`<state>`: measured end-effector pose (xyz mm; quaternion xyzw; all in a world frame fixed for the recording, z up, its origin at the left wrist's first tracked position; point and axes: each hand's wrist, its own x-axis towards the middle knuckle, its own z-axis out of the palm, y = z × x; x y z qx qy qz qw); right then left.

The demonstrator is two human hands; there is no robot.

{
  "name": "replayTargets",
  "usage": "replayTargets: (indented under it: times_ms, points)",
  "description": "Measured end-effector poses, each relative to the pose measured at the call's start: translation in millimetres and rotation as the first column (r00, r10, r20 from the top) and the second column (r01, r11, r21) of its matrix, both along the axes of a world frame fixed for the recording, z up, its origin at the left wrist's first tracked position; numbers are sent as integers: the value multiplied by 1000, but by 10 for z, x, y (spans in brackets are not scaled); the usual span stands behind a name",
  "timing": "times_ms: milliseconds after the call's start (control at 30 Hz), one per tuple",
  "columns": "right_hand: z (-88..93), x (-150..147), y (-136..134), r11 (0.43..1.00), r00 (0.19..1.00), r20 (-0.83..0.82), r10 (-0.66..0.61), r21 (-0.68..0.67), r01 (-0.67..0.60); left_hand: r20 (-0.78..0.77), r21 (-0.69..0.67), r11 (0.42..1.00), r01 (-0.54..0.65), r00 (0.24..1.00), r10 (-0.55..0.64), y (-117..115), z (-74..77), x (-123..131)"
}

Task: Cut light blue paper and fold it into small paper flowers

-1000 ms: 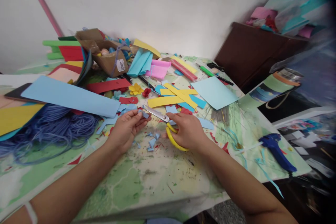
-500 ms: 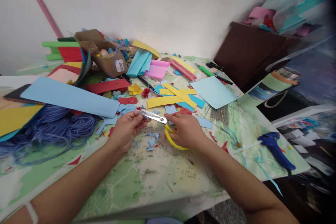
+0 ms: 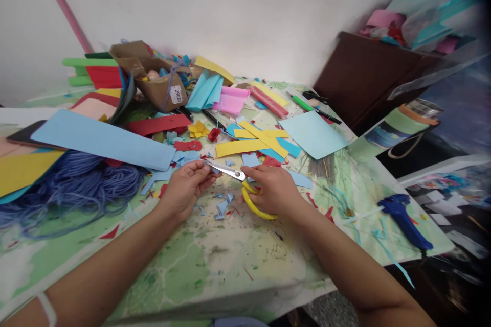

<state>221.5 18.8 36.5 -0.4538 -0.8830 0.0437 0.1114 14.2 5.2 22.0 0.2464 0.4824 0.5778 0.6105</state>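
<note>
My right hand grips a pair of scissors by its yellow handles, blades pointing left. The blades look nearly closed, and their tips reach the fingertips of my left hand. Between those pinched left fingers is a small piece of blue paper, mostly hidden by the fingers and the blade. Below the blades lie small blue paper scraps. Just beyond the hands are yellow paper strips, a yellow paper flower and a red paper flower.
A long blue paper sheet lies over blue yarn on the left. Behind it stands a cardboard box. A light blue sheet, a blue glue gun and a bottle are on the right.
The scissor blades look slightly more closed than before. Both hands stay in nearly the same place, and the whole view has shifted very slightly.
</note>
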Motion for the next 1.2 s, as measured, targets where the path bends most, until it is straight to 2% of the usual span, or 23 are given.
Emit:
replayTargets:
  times_ms: [633, 1200]
  points:
    - [67, 3, -8, 1000, 999, 50, -4, -9, 4, -20, 3, 1000, 3, 1000, -3, 0, -4, 4]
    - [64, 3, -17, 999, 999, 25, -22, -42, 23, -7, 2, 1000, 2, 1000, -2, -3, 5, 1]
